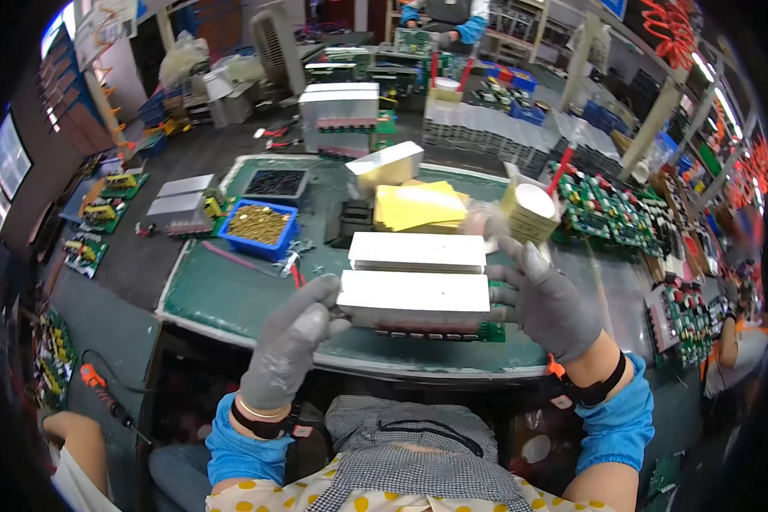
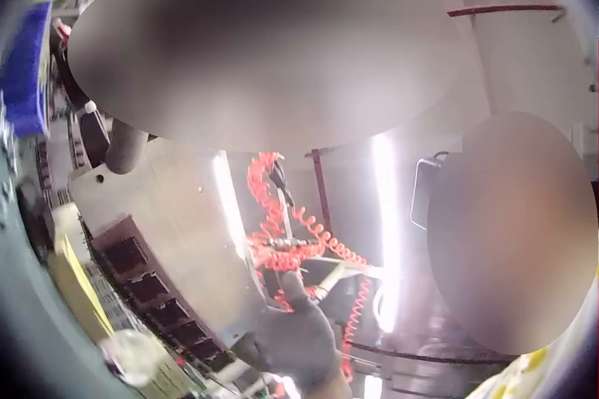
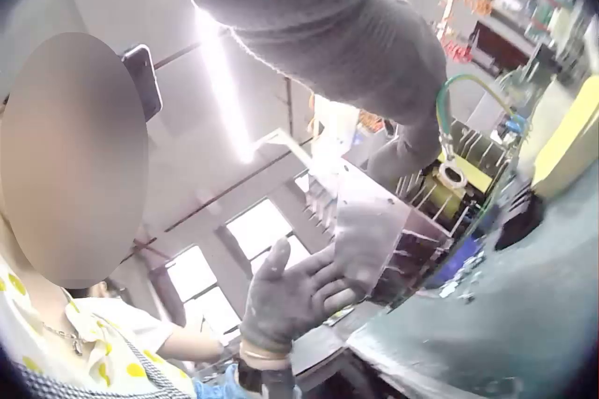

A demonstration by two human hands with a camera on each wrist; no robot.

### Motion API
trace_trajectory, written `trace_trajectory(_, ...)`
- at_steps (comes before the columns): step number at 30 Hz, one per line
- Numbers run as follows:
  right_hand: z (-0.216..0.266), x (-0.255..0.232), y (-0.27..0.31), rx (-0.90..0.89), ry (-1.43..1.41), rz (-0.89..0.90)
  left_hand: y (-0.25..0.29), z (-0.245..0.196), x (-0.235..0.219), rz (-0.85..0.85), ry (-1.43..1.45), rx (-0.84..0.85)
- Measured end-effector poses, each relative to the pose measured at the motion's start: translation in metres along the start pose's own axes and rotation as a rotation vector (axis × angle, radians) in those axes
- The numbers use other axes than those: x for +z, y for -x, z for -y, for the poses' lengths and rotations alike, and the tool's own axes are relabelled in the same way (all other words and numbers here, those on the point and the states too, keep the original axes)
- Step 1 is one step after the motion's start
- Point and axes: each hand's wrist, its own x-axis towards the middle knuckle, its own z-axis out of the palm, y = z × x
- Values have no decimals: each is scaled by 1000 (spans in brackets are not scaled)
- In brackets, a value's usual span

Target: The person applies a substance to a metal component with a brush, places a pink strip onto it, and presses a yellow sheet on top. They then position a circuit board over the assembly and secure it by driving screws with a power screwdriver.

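In the head view, a circuit board with two silver heat sinks [image 1: 414, 292] is between my grey-gloved hands, over the front of the green-topped bench. My left hand [image 1: 290, 346] is at its left end, my right hand [image 1: 555, 307] at its right end. Seen from the right wrist, the left hand [image 3: 290, 301] has its fingers stretched against the heat sink [image 3: 370, 231], thumb raised apart. The right glove [image 3: 374, 62] reaches to the other end, beside a green-yellow wire with a ring terminal [image 3: 452, 174]. Blurring covers much of the left wrist view, where the right hand [image 2: 299, 333] shows beyond the metal.
Behind the unit lie yellow sheets [image 1: 418, 206] and a roll-topped box [image 1: 533, 209]. On the left stand a blue bin of brass-coloured screws [image 1: 260, 226] and a dark tray [image 1: 275, 183]. More boards [image 1: 610, 205] lie at right; an orange-handled screwdriver [image 1: 102, 388] lies at lower left.
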Motion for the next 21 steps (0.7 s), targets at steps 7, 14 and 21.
trace_trajectory(7,-32,-112,18,121,-17,-146,-26,40,73,206,10,-164)
trace_trajectory(14,26,-155,1,-124,610,-117,-43,33,45,330,-666,-29)
trace_trajectory(21,59,-219,-107,-452,968,-531,-83,40,63,586,-1554,72)
